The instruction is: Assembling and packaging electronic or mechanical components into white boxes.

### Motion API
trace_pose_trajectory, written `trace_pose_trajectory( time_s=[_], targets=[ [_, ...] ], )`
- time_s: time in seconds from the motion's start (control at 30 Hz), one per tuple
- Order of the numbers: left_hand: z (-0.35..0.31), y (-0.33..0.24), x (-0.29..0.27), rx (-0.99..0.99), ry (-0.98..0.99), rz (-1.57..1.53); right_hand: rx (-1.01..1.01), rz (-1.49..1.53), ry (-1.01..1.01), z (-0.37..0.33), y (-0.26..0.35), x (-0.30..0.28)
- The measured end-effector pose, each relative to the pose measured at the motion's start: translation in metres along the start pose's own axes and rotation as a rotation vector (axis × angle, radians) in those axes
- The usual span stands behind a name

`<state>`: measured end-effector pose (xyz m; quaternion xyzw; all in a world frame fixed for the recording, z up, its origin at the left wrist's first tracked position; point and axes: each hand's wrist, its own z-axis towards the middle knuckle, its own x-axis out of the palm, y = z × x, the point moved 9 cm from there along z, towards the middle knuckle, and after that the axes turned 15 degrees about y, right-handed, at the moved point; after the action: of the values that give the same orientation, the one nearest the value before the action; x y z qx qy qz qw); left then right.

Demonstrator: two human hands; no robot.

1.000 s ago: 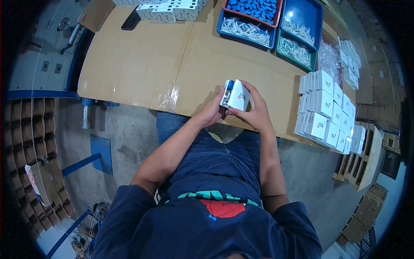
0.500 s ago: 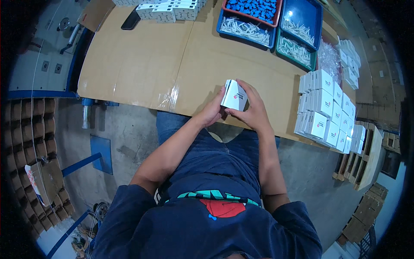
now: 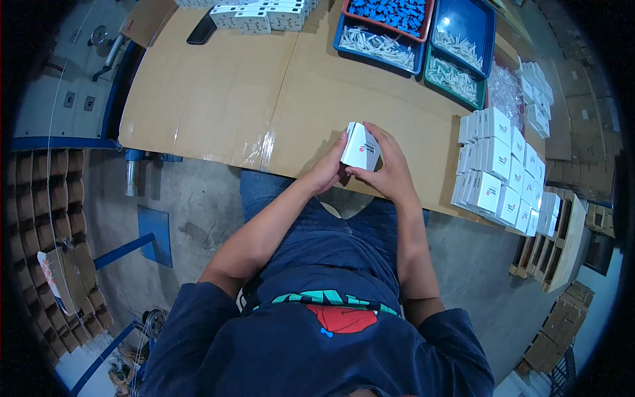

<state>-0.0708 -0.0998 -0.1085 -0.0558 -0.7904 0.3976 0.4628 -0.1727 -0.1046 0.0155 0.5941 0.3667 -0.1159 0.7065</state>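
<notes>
A small white box (image 3: 361,147) with a red mark and dark print on its face is held upright just above the near edge of the cardboard-covered table (image 3: 218,99). My left hand (image 3: 325,171) closes on its left side, fingers partly hidden behind it. From the right, my right hand (image 3: 389,165) grips the same box, thumb low on the front and fingers over its upper right edge. A dark gap line runs down the box's left edge. Many similar white boxes (image 3: 501,155) stand stacked at the table's right side.
At the far side sit trays of small parts: a red tray (image 3: 428,23) with blue pieces, blue trays (image 3: 489,40) and a green tray (image 3: 456,96) with white pieces. A black phone (image 3: 201,30) lies beside patterned white boxes (image 3: 254,20) at far left. Clear plastic bags (image 3: 504,92) are at right.
The box has turned very slightly between my hands, and its dark side gap looks narrower. Both hands keep their hold in nearly the same place.
</notes>
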Motion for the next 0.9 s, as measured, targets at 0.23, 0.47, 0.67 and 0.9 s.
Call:
trace_pose_trajectory(
  time_s=[0.23, 0.47, 0.67, 0.9],
  targets=[
    [-0.002, -0.002, 0.003, -0.021, 0.002, 0.014, -0.014, -0.019, -0.003, 0.001, -0.001, 0.001],
    [-0.004, -0.007, 0.008, 0.033, -0.020, -0.077, -0.001, -0.011, 0.015, 0.001, -0.003, 0.004],
    [-0.003, -0.007, 0.006, 0.101, 0.061, -0.138, 0.007, 0.014, 0.022, 0.001, -0.010, 0.009],
    [-0.003, -0.004, -0.005, 0.118, -0.003, 0.115, -0.039, -0.049, 0.001, 0.000, -0.005, 0.011]
  ],
)
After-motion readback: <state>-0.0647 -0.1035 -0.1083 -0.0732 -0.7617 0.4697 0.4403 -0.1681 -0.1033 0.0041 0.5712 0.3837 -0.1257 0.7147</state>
